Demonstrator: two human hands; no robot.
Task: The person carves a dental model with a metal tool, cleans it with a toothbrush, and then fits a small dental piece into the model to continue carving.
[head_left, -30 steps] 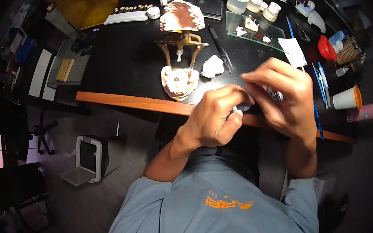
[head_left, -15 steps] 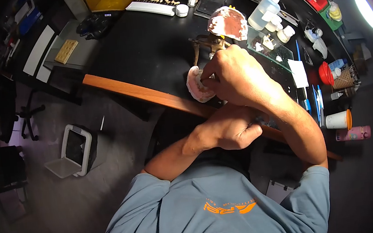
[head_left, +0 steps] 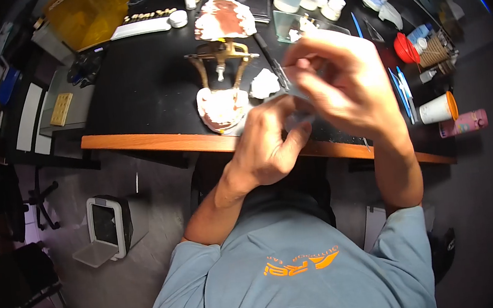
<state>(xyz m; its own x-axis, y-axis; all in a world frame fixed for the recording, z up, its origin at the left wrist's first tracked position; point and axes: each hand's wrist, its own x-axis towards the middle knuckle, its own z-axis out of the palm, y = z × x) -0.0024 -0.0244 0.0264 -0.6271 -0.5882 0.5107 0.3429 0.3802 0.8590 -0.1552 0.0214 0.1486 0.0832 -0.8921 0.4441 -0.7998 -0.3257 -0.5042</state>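
One articulator (head_left: 222,52), lengthwise toward table edge (head_left: 155,145)

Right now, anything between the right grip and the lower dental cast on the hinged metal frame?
Yes. In this view the left grip and the crumpled white lump sit between the right grip and the lower dental cast. Heights unclear, so can't tell if a path over them is free.

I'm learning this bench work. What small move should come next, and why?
I'd probably move the right hand across to the lower dental cast: that hand hovers by the left hand, and the cast lies uncovered, the articulator open.
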